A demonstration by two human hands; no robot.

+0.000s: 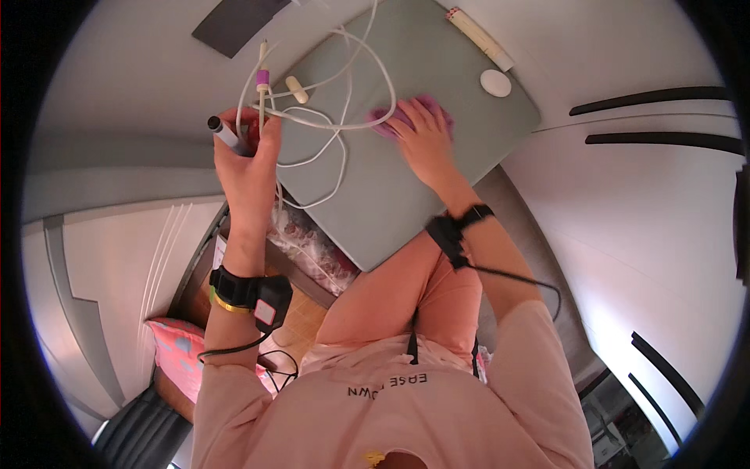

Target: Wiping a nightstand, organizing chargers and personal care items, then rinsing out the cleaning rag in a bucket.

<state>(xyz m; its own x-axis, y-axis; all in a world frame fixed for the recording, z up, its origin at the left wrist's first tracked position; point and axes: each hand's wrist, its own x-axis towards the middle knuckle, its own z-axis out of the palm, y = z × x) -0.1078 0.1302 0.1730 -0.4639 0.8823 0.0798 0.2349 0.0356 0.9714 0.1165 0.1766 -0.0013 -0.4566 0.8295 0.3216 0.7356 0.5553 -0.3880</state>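
My left hand point(246, 170) is raised at the left edge of a grey-green tabletop point(363, 211), closed around a bundle. In it are a marker-like stick point(227, 135) with a black end, a thin white stick with a purple band point(262, 79), and something red mostly hidden by my fingers. Loops of white cable point(343, 127) run from this hand over the tabletop. My right hand point(426, 146) presses a crumpled purple cloth point(379, 130) against the surface. A small cream capsule-shaped piece point(297, 89) lies near the cable.
Along the far right edge lie a white round disc point(495, 83) and a long cream pack point(480, 40). White cabinet fronts with black handles point(662, 139) rise at the right. An open drawer-like space with a clear plastic bag point(310, 240) sits below the tabletop's left edge, beside a pink cushion point(176, 352).
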